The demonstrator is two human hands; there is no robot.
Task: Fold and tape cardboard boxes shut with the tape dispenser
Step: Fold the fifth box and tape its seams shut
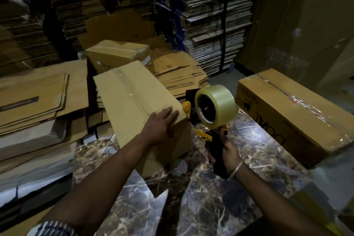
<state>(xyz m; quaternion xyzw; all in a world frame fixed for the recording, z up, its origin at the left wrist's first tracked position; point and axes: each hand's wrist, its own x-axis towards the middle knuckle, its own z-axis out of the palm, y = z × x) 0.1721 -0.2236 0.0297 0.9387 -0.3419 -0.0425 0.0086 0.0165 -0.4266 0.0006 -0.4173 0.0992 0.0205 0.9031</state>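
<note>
I see the left hand (160, 123) flat, fingers straight, on the closed cardboard box (134, 97); right hand (229, 154) fingers grip the tape dispenser (214, 109).

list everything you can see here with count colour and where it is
plain brown cardboard box: one, brown, centre, on the marbled surface, tape along its top seam
tape dispenser with clear tape roll: one, yellow and black, just right of that box's near corner
printed brown cardboard box: one, brown, right, top seam taped
taped box behind: one, brown, behind the centre box
flattened cardboard sheets: many, brown, piled at left and stacked along the back
dark marbled surface: one, dark with pale veins, foreground
left hand: one, flat on the centre box's top
right hand: one, grips the dispenser's handle
</note>
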